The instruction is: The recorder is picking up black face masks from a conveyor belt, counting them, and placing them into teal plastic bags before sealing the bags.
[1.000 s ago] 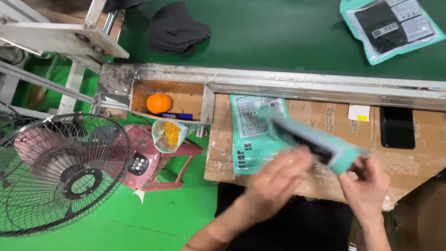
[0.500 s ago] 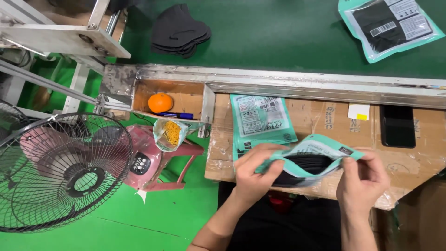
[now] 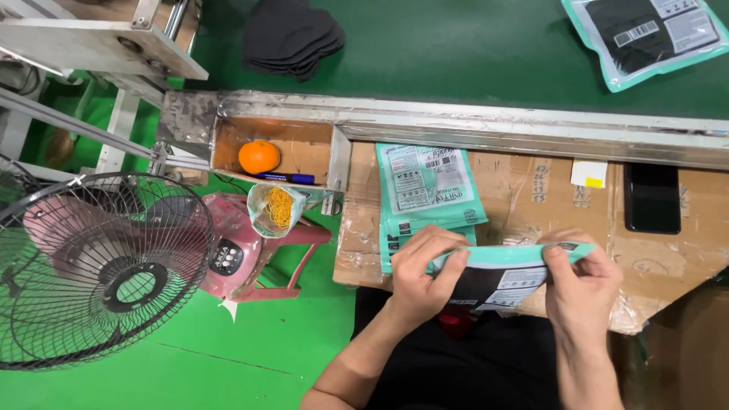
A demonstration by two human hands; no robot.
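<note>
Pinching the top edge of a teal plastic pouch point(image 3: 507, 267) from both ends, the left hand point(image 3: 422, 275) and the right hand point(image 3: 583, 287) hold it level just above the near edge of a cardboard-covered worktop point(image 3: 531, 199); each hand is closed on the pouch, thumb under and fingers over its strip. Something dark already shows through the pouch's clear face, so the filling looks done, and the hands seem to be pressing the mouth shut; whether the seal is closed along its whole length cannot be told. Just beyond the left hand lies a stack of flat teal pouches point(image 3: 425, 186), apparently unfilled. Farther out, past a metal rail, a pile of dark fabric pieces point(image 3: 292, 36) sits on the green belt point(image 3: 471, 53), and well beyond the right hand one filled pouch point(image 3: 649, 32) lies on that same belt. Off to the left hand's side are an orange point(image 3: 259, 156) in a small box, a pink stool point(image 3: 250, 254) and a floor fan point(image 3: 99, 269).
</note>
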